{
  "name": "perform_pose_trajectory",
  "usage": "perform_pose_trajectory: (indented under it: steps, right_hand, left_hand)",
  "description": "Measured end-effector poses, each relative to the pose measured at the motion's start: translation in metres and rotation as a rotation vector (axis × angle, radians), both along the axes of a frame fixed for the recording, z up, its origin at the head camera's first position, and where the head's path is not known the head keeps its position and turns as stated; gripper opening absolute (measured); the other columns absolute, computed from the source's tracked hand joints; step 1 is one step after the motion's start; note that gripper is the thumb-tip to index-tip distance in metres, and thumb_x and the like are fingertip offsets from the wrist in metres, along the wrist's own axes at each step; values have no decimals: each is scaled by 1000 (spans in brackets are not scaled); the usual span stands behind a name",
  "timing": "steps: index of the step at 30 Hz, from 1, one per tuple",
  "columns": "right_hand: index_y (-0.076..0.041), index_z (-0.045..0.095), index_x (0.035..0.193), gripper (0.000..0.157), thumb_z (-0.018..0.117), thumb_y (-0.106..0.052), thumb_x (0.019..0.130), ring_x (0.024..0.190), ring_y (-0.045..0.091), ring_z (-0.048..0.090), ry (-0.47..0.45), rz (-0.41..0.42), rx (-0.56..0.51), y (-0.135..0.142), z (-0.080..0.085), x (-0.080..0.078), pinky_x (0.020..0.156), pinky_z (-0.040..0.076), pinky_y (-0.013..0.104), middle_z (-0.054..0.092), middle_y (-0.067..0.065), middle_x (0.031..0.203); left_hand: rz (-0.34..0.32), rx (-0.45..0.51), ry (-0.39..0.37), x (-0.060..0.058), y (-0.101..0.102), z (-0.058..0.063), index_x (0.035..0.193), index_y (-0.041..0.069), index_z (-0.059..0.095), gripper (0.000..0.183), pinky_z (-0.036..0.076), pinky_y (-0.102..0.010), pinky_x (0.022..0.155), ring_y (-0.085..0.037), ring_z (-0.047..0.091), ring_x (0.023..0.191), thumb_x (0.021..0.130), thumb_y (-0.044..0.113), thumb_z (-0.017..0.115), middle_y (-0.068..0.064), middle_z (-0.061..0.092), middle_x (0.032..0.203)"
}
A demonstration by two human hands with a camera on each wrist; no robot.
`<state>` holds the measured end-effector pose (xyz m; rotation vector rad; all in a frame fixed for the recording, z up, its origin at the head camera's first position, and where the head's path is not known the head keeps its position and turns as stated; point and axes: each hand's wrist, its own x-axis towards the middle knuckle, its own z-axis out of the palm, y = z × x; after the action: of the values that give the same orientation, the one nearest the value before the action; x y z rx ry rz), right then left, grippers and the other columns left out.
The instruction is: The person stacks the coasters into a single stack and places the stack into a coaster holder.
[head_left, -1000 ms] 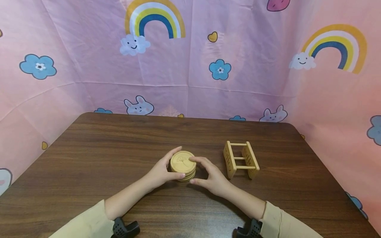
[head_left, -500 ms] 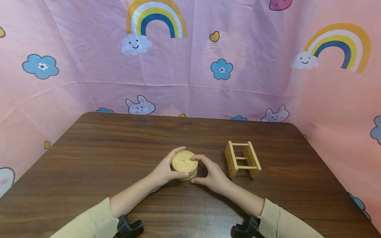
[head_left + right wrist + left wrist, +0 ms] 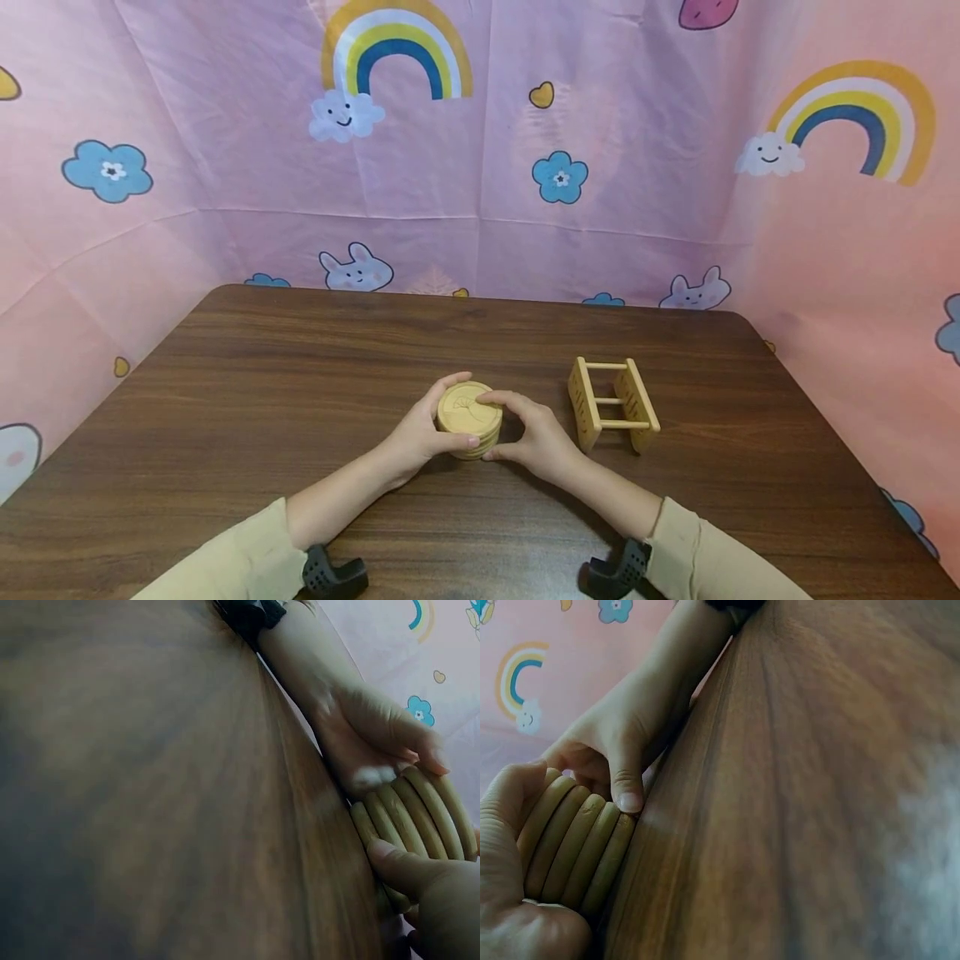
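Observation:
A stack of round, pale wooden coasters (image 3: 468, 410) stands on the brown table, a leaf design engraved on the top one. My left hand (image 3: 416, 433) curls around its left side, thumb across the front and fingers behind. From the right, my right hand (image 3: 542, 442) pinches the stack, with its index finger on the top coaster and its thumb low at the bottom one. Several coaster edges (image 3: 577, 847) show in the left wrist view, the right thumb touching the lowest. In the right wrist view the left thumb (image 3: 424, 750) lies against the upper coasters (image 3: 427, 806).
A small wooden rack (image 3: 637, 404) with slotted sides and crossbars stands right of the hands. The dark wood table (image 3: 300, 350) reaches back to a pink and purple printed cloth (image 3: 420, 183). Black wrist devices (image 3: 333, 575) sit at both cuffs.
The head view has shifted slightly, moving everything a little to the right in it. Both hands keep nearly the same hold on the coaster stack.

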<state>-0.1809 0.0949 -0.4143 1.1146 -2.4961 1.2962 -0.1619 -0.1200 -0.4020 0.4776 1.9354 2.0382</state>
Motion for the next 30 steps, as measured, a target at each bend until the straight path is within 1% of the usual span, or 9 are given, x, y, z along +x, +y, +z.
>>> perform_pose_trajectory:
  steps: [3, 8, 12, 17, 20, 24, 26, 30]
  right_hand:
    - [-14, 58, 126, 74, 90, -7, 59, 116, 20, 55, 5, 0, -14, 0, 0, -1, 94, 45, 35, 60, 2, 125]
    - [-15, 60, 124, 73, 90, -9, 59, 115, 19, 56, -8, -8, -25, 1, 1, -2, 94, 45, 36, 62, 1, 123]
    - [-16, 60, 125, 72, 90, -9, 60, 117, 19, 55, -34, -10, -37, 1, 1, -2, 95, 44, 37, 61, 1, 124]
    - [-16, 59, 127, 72, 89, -10, 61, 115, 19, 55, -70, -9, -60, 2, 1, -1, 93, 46, 37, 60, 1, 126]
    - [-14, 59, 128, 72, 88, -8, 62, 113, 21, 57, -94, -1, -85, 1, 1, 0, 90, 48, 37, 59, 3, 127]
    - [-6, 57, 129, 73, 86, 1, 62, 118, 27, 53, -157, 38, -145, -1, 1, 1, 91, 48, 36, 55, 12, 131]
    - [-3, 56, 130, 74, 84, 7, 62, 120, 30, 51, -189, 53, -169, -1, 4, 3, 91, 47, 36, 53, 15, 132]
    - [3, 53, 131, 75, 81, 13, 63, 120, 33, 49, -228, 70, -204, -2, 22, 10, 90, 48, 38, 52, 19, 130]
  left_hand:
    - [7, 9, -6, 0, 2, -2, 150, 11, 24, 91, 44, -35, 91, -28, 52, 113, 77, 4, 78, -22, 39, 137]
    - [23, 51, -11, -2, 4, -5, 149, 8, 23, 90, 45, -34, 91, -28, 53, 112, 76, 1, 76, -23, 41, 135]
    - [34, 76, -16, -3, 6, -4, 148, 4, 22, 88, 44, -34, 92, -28, 53, 112, 77, -1, 75, -24, 42, 134]
    - [53, 85, -30, -3, 7, -2, 148, 5, 24, 87, 42, -33, 94, -27, 52, 113, 77, -3, 73, -23, 43, 134]
    - [59, 95, -46, -1, 8, -1, 148, 5, 24, 86, 42, -33, 95, -28, 51, 115, 78, -4, 72, -23, 42, 135]
    - [55, 118, -66, 0, 7, 0, 149, 4, 23, 86, 41, -32, 95, -28, 48, 118, 78, -4, 71, -24, 40, 137]
    - [53, 130, -72, 0, 7, 1, 149, 5, 22, 86, 41, -31, 95, -28, 48, 119, 78, -4, 70, -24, 39, 138]
    - [57, 165, -85, -2, 8, 4, 149, 5, 23, 86, 41, -32, 97, -29, 46, 121, 78, -5, 69, -24, 39, 138]
